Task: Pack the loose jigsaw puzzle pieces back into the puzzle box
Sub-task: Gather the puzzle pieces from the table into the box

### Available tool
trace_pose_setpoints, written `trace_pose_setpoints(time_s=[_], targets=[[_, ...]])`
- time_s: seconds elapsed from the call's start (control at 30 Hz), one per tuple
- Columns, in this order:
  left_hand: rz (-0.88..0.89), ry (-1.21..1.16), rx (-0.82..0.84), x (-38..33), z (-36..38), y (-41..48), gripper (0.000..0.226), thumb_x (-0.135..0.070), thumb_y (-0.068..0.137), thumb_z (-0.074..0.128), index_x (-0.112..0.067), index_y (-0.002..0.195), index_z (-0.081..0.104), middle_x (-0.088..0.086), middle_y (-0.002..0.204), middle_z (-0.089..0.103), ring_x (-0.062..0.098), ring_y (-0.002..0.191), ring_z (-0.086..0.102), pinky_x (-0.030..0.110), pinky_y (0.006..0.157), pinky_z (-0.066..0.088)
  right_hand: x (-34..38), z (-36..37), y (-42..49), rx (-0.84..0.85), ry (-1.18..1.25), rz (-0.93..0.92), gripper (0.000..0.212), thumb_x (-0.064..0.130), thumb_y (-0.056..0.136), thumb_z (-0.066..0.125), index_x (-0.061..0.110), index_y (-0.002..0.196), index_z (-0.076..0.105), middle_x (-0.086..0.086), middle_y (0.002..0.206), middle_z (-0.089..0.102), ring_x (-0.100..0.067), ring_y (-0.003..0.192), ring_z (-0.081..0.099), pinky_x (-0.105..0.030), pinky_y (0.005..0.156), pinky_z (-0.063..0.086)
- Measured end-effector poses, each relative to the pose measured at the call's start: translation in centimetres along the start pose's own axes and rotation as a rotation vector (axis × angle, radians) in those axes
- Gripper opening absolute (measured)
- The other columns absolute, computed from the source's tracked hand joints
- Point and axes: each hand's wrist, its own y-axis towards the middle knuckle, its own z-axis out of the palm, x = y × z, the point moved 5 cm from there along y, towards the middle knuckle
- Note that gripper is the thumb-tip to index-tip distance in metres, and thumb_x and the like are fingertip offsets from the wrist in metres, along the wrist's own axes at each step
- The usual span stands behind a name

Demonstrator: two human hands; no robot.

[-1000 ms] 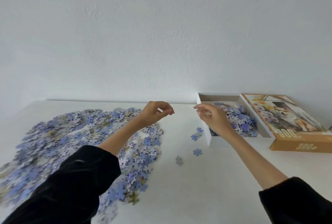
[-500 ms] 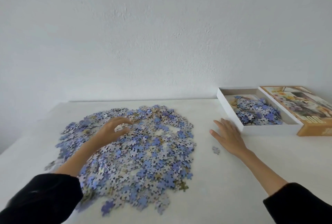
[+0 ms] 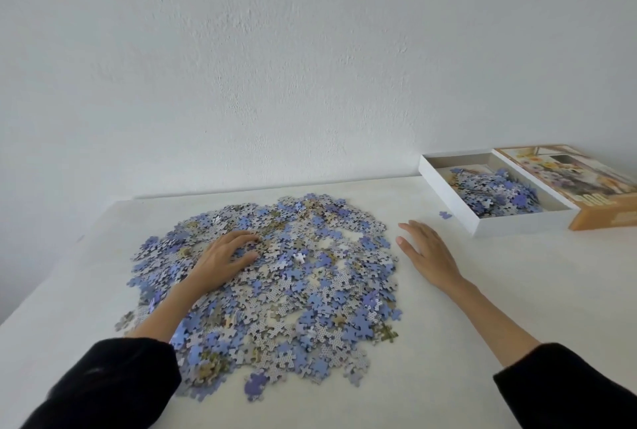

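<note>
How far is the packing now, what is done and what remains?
Done: a small heap of pieces lies in the box. In hand: the left hand rests on the big pile, the right hand lies flat on the table beside it. Left: most of the job, the big pile and one stray piece near the box.

Blue-and-grey puzzle pieces (image 3: 275,284), white box (image 3: 489,222), orange lid (image 3: 593,218), black sleeves (image 3: 113,387).

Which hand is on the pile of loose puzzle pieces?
The left hand rests on the pile of puzzle pieces; the right hand is spread flat over bare table beside its right edge.
</note>
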Motion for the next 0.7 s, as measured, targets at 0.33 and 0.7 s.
trace_pose_setpoints(time_s=[0.33,0.7], targets=[[0.038,-0.029,-0.043,0.8,0.4,0.8,0.088,-0.085,0.072,0.016,-0.028,0.131,0.048,-0.003,0.137,0.044,0.015,0.120,0.047,0.041,0.102,0.039,-4.7,-2.5,2.9,-0.097,-0.178,0.225,0.057,0.046,0.094,0.038,0.012,0.140,0.033,-0.014,0.150,0.022,-0.025,0.140,0.013,-0.036,0.112,0.011],[0.027,-0.035,-0.031,0.6,0.4,0.7,0.086,-0.086,0.073,0.014,-0.030,0.130,0.047,-0.006,0.137,0.043,0.013,0.120,0.047,0.039,0.102,0.039,-4.5,-2.3,3.0,-0.069,-0.215,0.183,0.052,0.046,0.094,0.037,0.018,0.137,0.037,-0.015,0.146,0.026,-0.030,0.136,0.015,-0.041,0.110,0.014]])
